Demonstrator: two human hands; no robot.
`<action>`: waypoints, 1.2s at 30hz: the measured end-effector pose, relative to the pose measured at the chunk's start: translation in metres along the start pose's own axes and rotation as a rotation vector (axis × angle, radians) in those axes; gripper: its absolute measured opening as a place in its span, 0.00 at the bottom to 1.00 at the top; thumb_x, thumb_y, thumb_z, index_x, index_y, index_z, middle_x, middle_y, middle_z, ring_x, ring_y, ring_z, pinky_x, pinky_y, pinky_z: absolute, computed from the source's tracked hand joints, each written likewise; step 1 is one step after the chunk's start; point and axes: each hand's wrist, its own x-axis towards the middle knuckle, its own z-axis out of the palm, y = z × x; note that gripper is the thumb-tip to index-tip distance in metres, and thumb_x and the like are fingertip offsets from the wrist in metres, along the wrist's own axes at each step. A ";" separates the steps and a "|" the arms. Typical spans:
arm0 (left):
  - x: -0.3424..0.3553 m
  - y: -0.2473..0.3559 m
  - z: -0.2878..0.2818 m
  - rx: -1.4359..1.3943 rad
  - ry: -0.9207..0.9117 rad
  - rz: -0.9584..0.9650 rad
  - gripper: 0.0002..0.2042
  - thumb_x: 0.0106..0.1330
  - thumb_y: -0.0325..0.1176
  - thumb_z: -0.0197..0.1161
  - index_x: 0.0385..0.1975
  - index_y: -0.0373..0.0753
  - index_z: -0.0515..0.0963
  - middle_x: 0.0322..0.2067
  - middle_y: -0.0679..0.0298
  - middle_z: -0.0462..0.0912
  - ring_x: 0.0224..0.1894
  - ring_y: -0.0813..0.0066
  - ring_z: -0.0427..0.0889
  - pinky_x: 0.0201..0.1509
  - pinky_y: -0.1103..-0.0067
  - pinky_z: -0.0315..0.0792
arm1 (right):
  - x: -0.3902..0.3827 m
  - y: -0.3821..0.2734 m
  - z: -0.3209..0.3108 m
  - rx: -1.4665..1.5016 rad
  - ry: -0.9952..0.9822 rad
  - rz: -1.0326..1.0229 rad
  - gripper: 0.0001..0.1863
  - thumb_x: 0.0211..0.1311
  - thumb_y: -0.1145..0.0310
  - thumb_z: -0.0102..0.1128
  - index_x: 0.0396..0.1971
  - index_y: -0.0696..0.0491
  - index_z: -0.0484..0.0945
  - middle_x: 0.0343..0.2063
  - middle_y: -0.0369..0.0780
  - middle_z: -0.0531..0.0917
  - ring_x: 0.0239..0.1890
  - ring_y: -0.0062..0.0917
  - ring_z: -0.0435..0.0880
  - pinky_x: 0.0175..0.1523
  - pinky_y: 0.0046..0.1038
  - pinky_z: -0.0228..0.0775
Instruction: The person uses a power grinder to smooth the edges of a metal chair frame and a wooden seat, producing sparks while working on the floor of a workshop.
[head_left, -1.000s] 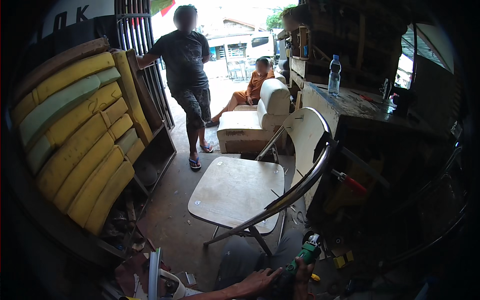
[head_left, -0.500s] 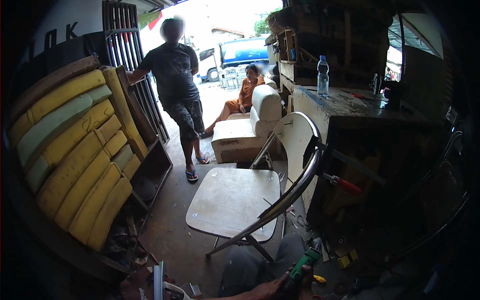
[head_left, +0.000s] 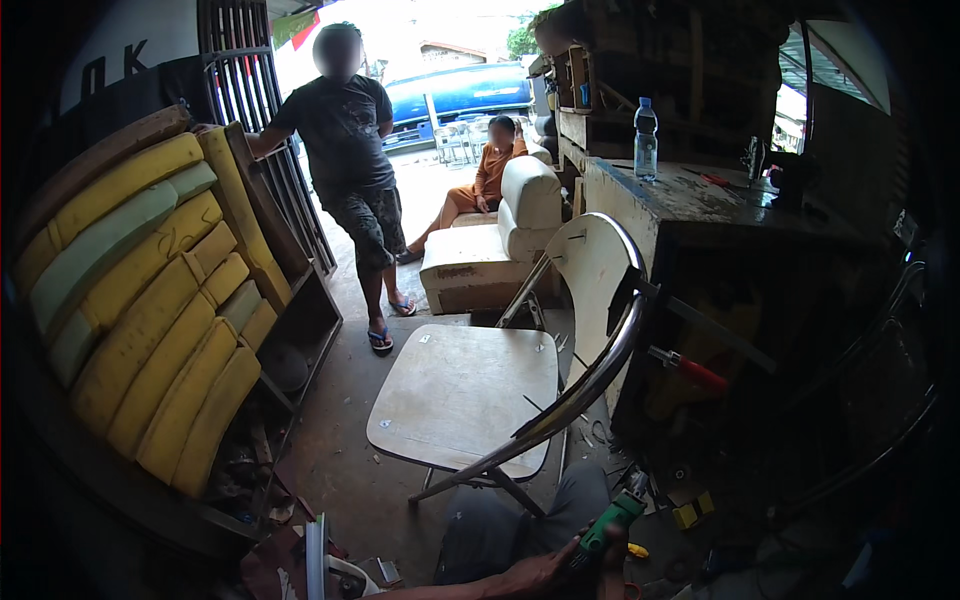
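Over a littered workshop floor (head_left: 335, 440), at bottom right of centre, your right hand (head_left: 611, 562) grips a green power tool (head_left: 613, 517), your left hand (head_left: 548, 571) against it, hold unclear, apparently readying it, which next calls for care around its metal head (head_left: 634, 484).

The littered grey floor (head_left: 335, 430) bears a folding chair (head_left: 465, 395).

Daylight enters from the overexposed white sky (head_left: 430, 30), far ahead of the grip on the green, elongated power tool (head_left: 612, 524). The grip lies in dim shadow (fine detail is indistinct). Ahead-right, beneath the weathered wooden workbench (head_left: 685, 198), shadow is near black. Fisheye curvature bends edges; corners vignette black.
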 end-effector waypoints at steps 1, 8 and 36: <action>-0.001 0.001 0.001 0.002 0.003 0.001 0.46 0.71 0.33 0.59 0.80 0.39 0.33 0.64 0.29 0.68 0.52 0.31 0.81 0.50 0.58 0.78 | 0.001 0.000 0.001 -0.003 -0.001 0.004 0.24 0.53 0.57 0.62 0.43 0.61 0.76 0.31 0.47 0.85 0.33 0.36 0.86 0.44 0.36 0.82; 0.006 -0.003 0.006 0.030 0.074 0.048 0.45 0.70 0.33 0.59 0.79 0.36 0.34 0.67 0.30 0.63 0.55 0.31 0.79 0.53 0.58 0.78 | -0.001 -0.001 -0.003 -0.005 -0.030 -0.004 0.25 0.53 0.55 0.62 0.43 0.61 0.75 0.30 0.46 0.84 0.33 0.36 0.86 0.44 0.35 0.82; 0.073 0.070 -0.009 -1.205 0.097 -0.331 0.52 0.68 0.44 0.71 0.75 0.42 0.31 0.66 0.48 0.64 0.69 0.58 0.67 0.70 0.65 0.65 | -0.015 -0.150 0.167 -1.292 0.091 -0.457 0.47 0.44 0.53 0.78 0.63 0.58 0.67 0.49 0.51 0.82 0.53 0.46 0.84 0.57 0.43 0.75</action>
